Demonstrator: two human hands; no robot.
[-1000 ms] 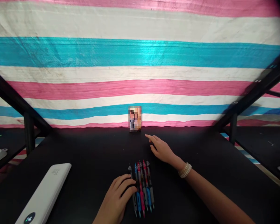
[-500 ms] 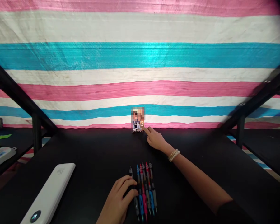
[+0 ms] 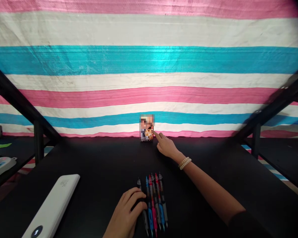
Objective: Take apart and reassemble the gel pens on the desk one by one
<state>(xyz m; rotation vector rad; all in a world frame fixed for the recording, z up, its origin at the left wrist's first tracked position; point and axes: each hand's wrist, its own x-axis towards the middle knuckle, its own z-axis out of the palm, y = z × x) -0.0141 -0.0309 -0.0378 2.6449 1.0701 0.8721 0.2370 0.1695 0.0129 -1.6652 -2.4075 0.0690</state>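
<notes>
My left hand [image 3: 127,211] rests on the black table at the lower middle, fingers loosely curved and a gap between thumb and forefinger. Its fingertips lie across the leftmost pen [image 3: 145,222], a dark grey one, covering its middle. Just right of it lie several more click pens [image 3: 154,215] side by side, with blue, pink and grey grips. Farther off, a phone [image 3: 146,132] with a lit screen stands upright against the striped sheet. My right hand [image 3: 167,145] reaches to it with the forefinger stretched out at the screen's lower right edge, holding nothing; whether it touches is unclear.
A white power bank [image 3: 53,205] lies at the left of the black table [image 3: 101,158]. Pink, white and blue striped sheeting [image 3: 149,59] rises behind. Black frame bars [image 3: 275,99] slant up on both sides. A white device [image 3: 2,167] sits at the far left.
The phone's screen shows a different picture. My right forefinger has drawn back slightly toward the screen's right edge. My left hand and the pens have hardly moved.
</notes>
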